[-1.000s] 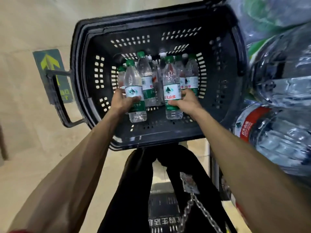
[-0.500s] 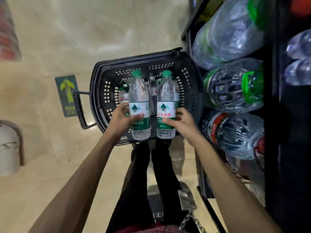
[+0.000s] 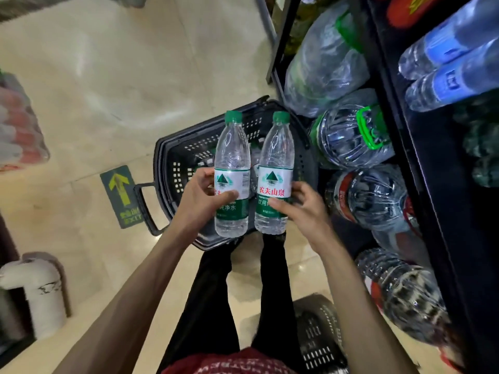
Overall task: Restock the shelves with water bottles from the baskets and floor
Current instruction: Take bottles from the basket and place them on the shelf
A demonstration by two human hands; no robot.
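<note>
Holds two green-capped water bottles upright, side by side, above the black basket (image 3: 172,160) on the floor (image 3: 108,76). Wraps the left hand (image 3: 201,201) round the label of the left bottle (image 3: 231,157), grip closed on it, thumb across the front, fingers behind. Clasps the right bottle (image 3: 276,157) at its label with the right hand (image 3: 302,209), grip pinching it between thumb in front and fingers at the far side. Keeps the two bottles just beside each other at mid-body, caps apart. Stands with more small bottles down in the basket, mostly hidden. Faces large water jugs (image 3: 351,136) low in the shelving (image 3: 432,238) just right of the basket, blue-labelled bottles (image 3: 445,49) one level up. Has a green arrow sticker (image 3: 121,195) beside the basket handle and a second dark basket (image 3: 318,336) near the feet.
</note>
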